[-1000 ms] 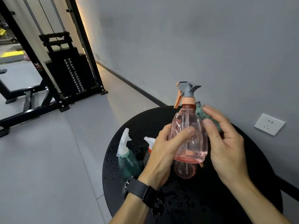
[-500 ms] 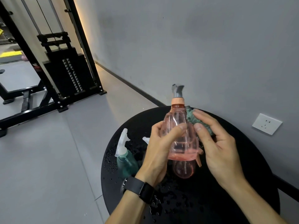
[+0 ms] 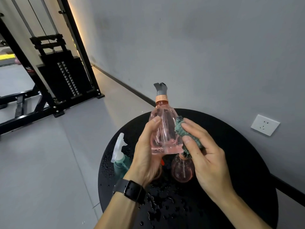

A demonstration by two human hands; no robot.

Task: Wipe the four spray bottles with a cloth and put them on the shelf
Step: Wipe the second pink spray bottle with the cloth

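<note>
Left hand (image 3: 145, 156) grip on pink bottle (image 3: 162, 131), lifted above the surface (image 3: 239, 162); right hand (image 3: 204, 154) grip presses cloth (image 3: 183, 131) against it. Three bottles visible: green bottle (image 3: 121, 161) near left edge, second pink bottle (image 3: 182, 169) half hidden.

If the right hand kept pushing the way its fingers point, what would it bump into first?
The right hand already presses the green cloth against the pink spray bottle, so the cloth-covered bottle is first; beyond it, probably the left hand.

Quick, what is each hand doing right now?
Left hand: holds the clear pink plastic spray bottle.
Right hand: presses the crumpled green cloth against it.
</note>
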